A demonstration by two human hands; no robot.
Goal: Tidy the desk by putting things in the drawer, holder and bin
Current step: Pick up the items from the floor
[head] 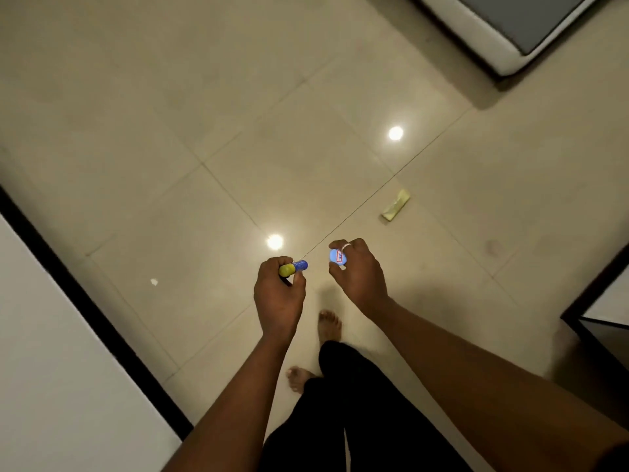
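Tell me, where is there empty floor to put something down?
Bare tiles stretch between the white surface at left and the padded corner at top right. Crowded: around the yellow paper scrap and the bare feet.

left hand (279,291): holds tube (293,268), tip toward right hand (357,274) | right hand: just beside, apart, holds what may be its cap (338,257) | folded paper (396,205): on floor (204,114), ahead-right of right hand | feet (329,325): on floor, behind both hands

My left hand (279,296) grips a yellow-and-blue plastic tube (293,268); my right hand (359,275) pinches a small pale-blue red-labelled piece (337,257) over glossy beige floor tiles (238,131).
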